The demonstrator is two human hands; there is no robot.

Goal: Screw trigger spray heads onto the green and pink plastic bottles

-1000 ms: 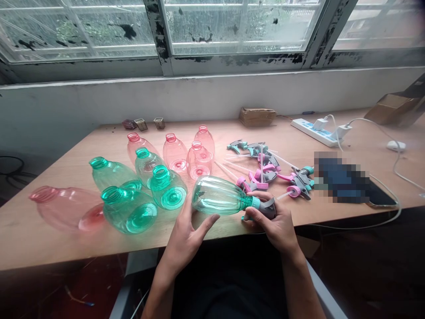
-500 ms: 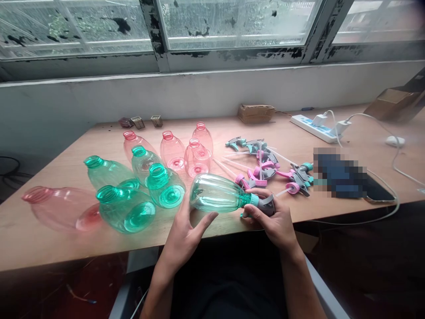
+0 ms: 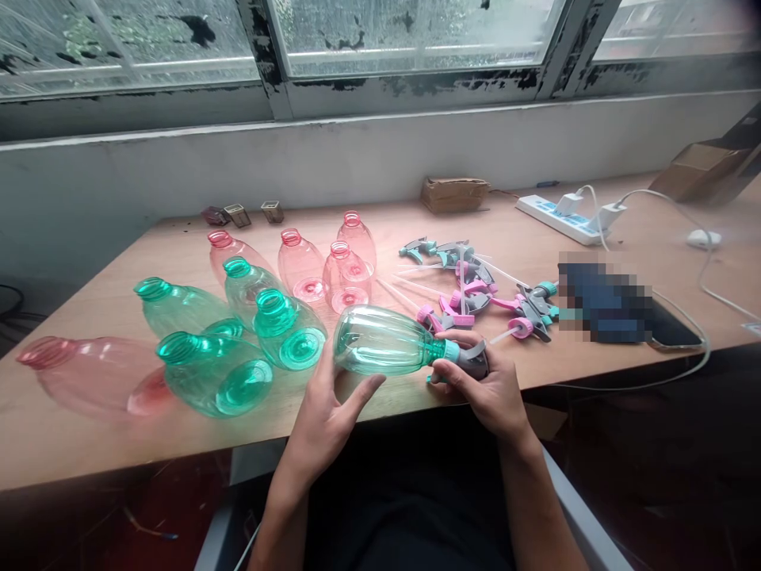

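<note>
A clear green spray bottle [image 3: 384, 342] lies sideways between my hands above the table's front edge, its neck to the right. My left hand [image 3: 333, 404] supports its base, the thumb stretched along the near side. On the neck sits a grey trigger spray head [image 3: 472, 361] with a light-blue collar [image 3: 452, 351]. My right hand [image 3: 491, 388] is closed around this head, thumb and fingers at the collar. Beyond the right hand lie loose spray heads, among them a pink and grey one [image 3: 443, 317] and a teal and grey one [image 3: 538, 305], with thin white tubes.
Several open green bottles [image 3: 214, 377] and pink bottles [image 3: 306, 266] stand at the left. A blurred-out dark object [image 3: 606, 305] and a phone [image 3: 674, 323] lie at the right. Behind are a white power strip [image 3: 559, 220] with cables and a small cardboard box [image 3: 455, 195].
The view has shifted slightly, so the scene sits a little higher and further left. Both hands keep their hold on the spray bottle, with almost no movement between them.
</note>
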